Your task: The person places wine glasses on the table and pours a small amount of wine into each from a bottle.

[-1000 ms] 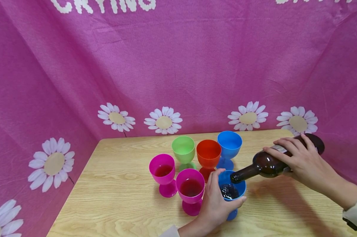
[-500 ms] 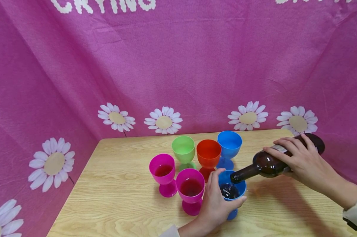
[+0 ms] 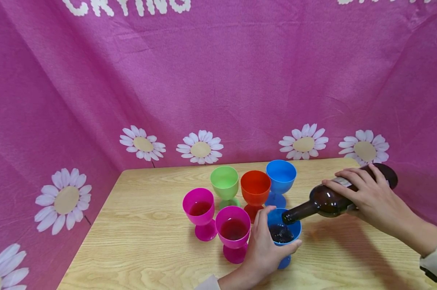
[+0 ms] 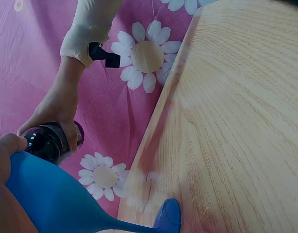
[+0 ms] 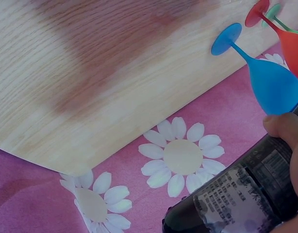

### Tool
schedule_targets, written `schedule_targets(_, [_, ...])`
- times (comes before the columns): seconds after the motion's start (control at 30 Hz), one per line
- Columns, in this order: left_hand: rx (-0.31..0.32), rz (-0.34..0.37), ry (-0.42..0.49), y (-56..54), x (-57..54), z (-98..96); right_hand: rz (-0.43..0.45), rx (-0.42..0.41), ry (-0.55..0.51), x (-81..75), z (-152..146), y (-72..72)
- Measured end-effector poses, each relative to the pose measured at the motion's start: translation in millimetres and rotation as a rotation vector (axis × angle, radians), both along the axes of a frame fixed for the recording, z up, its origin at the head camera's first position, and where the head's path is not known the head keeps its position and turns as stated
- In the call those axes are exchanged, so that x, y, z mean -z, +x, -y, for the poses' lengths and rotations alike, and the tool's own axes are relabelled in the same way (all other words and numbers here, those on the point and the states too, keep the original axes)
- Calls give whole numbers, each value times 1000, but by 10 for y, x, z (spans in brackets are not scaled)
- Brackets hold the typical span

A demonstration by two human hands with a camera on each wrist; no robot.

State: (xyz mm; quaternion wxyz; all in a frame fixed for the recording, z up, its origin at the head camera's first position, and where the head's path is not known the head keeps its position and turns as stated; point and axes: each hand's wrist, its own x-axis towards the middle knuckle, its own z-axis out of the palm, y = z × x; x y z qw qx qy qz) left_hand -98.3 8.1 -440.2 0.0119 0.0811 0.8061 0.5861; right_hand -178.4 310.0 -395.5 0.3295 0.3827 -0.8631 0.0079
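My left hand [image 3: 263,247] grips the bowl of a blue goblet [image 4: 57,194] at the table's near side, with the thumb on its right side. Dark liquid [image 3: 281,233] lies inside, its surface rippled. In my right hand [image 3: 374,201] is a dark wine bottle [image 3: 329,200], held round its body and tilted down to the left. The bottle's mouth hangs over the goblet's rim. A printed label [image 5: 236,201] shows on the bottle in the right wrist view. Just left of my left hand stands a magenta goblet [image 3: 233,227] with red liquid in it.
A second magenta goblet [image 3: 198,207] with red liquid stands further left. Behind are a green goblet [image 3: 224,181], a red goblet [image 3: 255,187] and another blue goblet [image 3: 281,177]. They stand on a wooden table [image 3: 142,225], with a pink flowered cloth [image 3: 218,80] hanging around it.
Both hands, the bottle and the goblets keep their places. Only the liquid's surface in the held blue goblet shifts, and its bright ripples look fainter.
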Motion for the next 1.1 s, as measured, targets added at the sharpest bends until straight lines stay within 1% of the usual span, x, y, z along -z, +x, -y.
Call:
schedule_targets(0.7, [7, -10, 17, -7, 5, 5, 20, 2, 7, 7, -15, -1])
schedule_targets(1.1, [4, -4, 18, -4, 8, 4, 45, 20, -9, 64, -22, 38])
